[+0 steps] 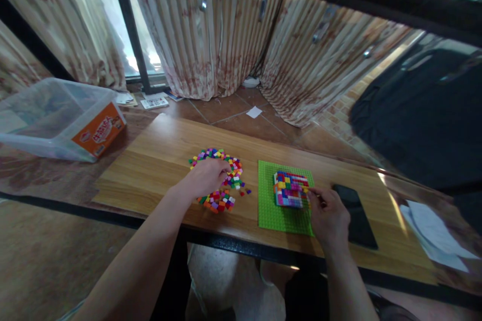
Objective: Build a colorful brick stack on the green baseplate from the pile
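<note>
Over a pile of small multicoloured toy bricks (216, 203) on the wooden board, my left hand (209, 176) reaches down with its fingers bent together. Whatever is between those fingertips is too small to make out. To the right, a layered block of bricks (288, 198) in white, blue, red, yellow and pink stands on a green studded baseplate (273, 220). At its right side, my right hand (329, 213) is closed in a pinch, with a small yellow brick (305, 189) at the fingertips, slightly blurred. That hand also covers the baseplate's right edge.
A dark tablet-like slab (356, 215) lies just right of my right hand. Papers (433, 233) rest farther right. A clear plastic bin (56, 120) with an orange label stands at left. The wooden board (143, 160) lies on a brown table, with curtains (226, 40) behind.
</note>
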Tool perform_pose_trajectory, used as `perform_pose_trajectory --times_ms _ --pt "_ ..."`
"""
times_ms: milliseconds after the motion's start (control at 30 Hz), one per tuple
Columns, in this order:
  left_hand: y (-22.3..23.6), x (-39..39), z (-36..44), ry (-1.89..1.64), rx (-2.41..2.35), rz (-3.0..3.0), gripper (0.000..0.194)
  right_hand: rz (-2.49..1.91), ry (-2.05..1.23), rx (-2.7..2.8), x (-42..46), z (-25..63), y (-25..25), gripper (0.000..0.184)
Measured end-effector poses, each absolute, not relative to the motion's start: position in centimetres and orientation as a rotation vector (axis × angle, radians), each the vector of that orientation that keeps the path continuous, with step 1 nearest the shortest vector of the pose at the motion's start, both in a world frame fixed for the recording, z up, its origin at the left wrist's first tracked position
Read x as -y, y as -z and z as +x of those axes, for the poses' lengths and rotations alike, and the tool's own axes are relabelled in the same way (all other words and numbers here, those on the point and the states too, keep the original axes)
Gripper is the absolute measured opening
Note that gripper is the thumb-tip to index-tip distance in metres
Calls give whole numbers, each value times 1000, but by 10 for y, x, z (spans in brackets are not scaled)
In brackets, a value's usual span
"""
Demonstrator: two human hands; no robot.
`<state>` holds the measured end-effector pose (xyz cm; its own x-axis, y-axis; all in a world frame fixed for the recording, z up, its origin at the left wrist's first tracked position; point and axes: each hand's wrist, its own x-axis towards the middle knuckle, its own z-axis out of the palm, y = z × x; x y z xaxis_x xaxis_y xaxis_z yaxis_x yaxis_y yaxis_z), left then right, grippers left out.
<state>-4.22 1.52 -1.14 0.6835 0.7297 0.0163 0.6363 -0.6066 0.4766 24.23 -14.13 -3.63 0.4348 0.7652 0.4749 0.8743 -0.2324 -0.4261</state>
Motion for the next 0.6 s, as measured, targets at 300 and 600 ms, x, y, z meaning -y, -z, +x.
perform_pose_trajectory --times_ms 300,600 --pt "15 -18 -43 -292 -1052 2462 21 -1913 310 1535 133 241 33 27" --pt "17 -18 -44 -322 -1042 2445 20 -1886 283 1567 134 245 34 24"
